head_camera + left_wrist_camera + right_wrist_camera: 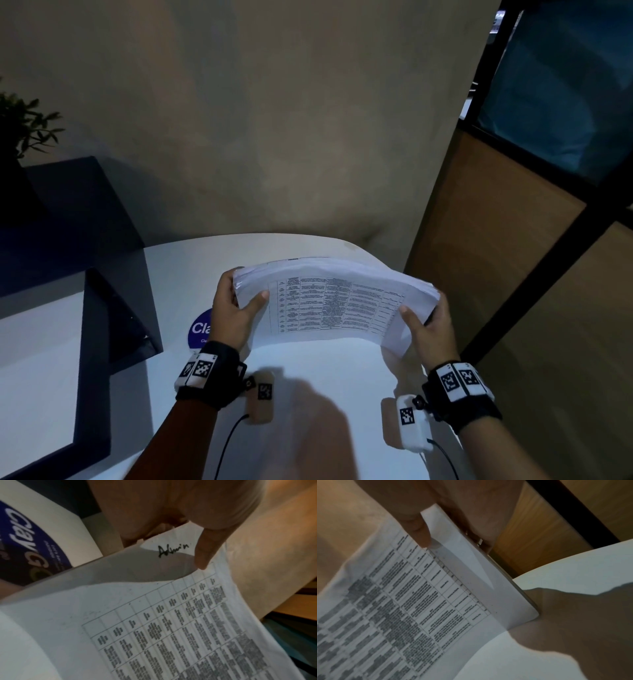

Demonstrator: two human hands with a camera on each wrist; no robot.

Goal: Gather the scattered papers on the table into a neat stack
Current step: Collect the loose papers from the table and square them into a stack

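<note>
Head cam: the papers (335, 301) look gathered, bowed above the white table (308, 370). The left hand (231, 317) and right hand (430, 330) each grip a short edge. Next up, I'd guess: tap the edges square, then lay them flat.

Left wrist: thumb (202, 555) on the top sheet, blue sticker (34, 545) below.

Right wrist: thumb (421, 534) clamps down too.

The black tray (113, 308) is well off left, no bother.

Left arm (178, 435) and right arm (496, 452) reach in from the near edge, wrists about level. Left hand (233, 315) grips the left end of the paper stack (335, 301): thumb (256, 300) on top, fingers (226, 279) curled round the edge. Right hand (430, 330) mirrors it at the right end (thumb on top, fingers hidden underneath).
</note>
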